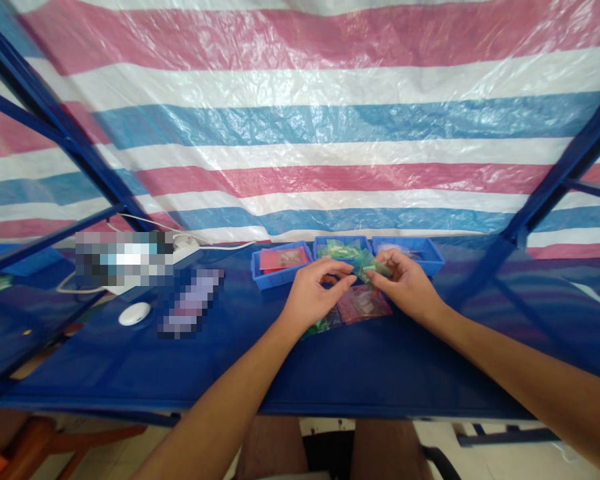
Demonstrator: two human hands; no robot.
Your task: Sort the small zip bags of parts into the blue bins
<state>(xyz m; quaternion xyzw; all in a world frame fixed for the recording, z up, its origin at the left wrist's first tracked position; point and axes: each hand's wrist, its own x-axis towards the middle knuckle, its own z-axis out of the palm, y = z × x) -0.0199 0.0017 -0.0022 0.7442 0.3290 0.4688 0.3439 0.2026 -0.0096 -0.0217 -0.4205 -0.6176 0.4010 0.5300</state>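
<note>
left hand (pixel 313 293): we see it curled over the blue table (pixel 330 363), thumb and forefinger pinched together on the near edge of a small green packet (pixel 375 268).
right hand (pixel 405 283): we see it half closed, fingertips nipping the same green packet from the other side, so both hands have hold of it at once.
green packet: held just above the table, in front of the middle bin (pixel 341 245), between the two hands; we think it is a clear plastic bag with green pieces inside, though it is too small to be sure.
pink packet (pixel 364 303): flat on the table right under the hands, partly covered by them.
loose green packets (pixel 317 327): on the table beneath the left wrist.
left bin (pixel 280 265): blue tray holding a reddish packet.
middle bin: blue tray with more green packets.
right bin (pixel 414 251): blue tray beside it, contents unclear.
white mouse (pixel 135 313): well to the left on the table.
striped tarp (pixel 300 120): pink, white and blue sheet hanging behind the table.
</note>
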